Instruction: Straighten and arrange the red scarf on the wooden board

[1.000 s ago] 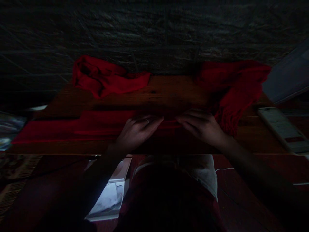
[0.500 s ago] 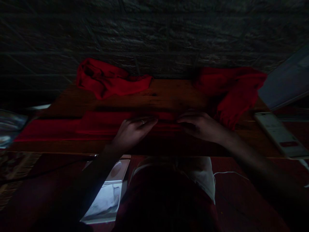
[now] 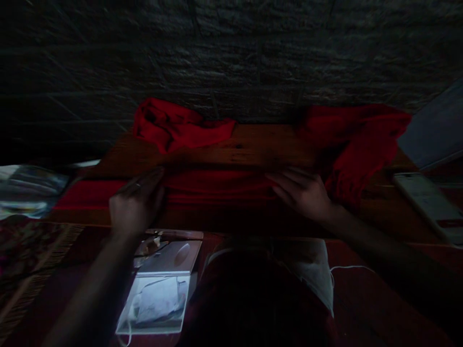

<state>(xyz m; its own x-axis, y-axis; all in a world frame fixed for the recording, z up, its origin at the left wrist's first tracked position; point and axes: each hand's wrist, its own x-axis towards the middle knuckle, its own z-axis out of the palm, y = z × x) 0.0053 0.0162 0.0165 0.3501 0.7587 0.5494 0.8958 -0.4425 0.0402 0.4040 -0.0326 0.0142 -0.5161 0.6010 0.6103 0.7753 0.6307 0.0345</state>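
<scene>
On the wooden table lies a long strip of folded red cloth (image 3: 217,185), its layers stacked along the near edge and bulging slightly between my hands. My left hand (image 3: 135,202) wears a ring and is closed about the left end of the folded part, thumb near me and fingers at the far side. A single band of the cloth runs on to the left beyond it. At the right end my right hand (image 3: 304,190) rests on the cloth with its fingers stretched out and a little apart. Dim light hides the exact contact of the fingertips.
A crumpled red cloth (image 3: 181,127) and a fringed red cloth (image 3: 361,140) lie at the back of the wooden table (image 3: 249,144), against a dark brick wall (image 3: 231,58). A phone (image 3: 427,205) lies at right. An opened white box (image 3: 155,303) stands on the floor.
My left hand has slid left from the middle of the folded cloth to its left end. My right hand stays near the right end, fingers more spread. The view has shifted slightly.
</scene>
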